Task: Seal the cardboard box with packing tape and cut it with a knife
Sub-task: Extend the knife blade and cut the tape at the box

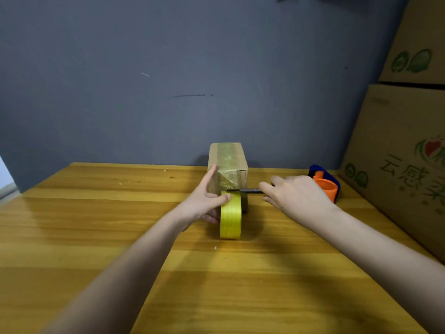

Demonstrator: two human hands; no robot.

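Head cam view: the small cardboard box sits at the far edge of the table and already has tape running over its top and down the near face. So I'd say the sealing is mostly done and only the cut is left. Left hand grips the yellow tape roll standing just in front of the box, while the right hand pinches a dark knife laid across the strip right above the roll.
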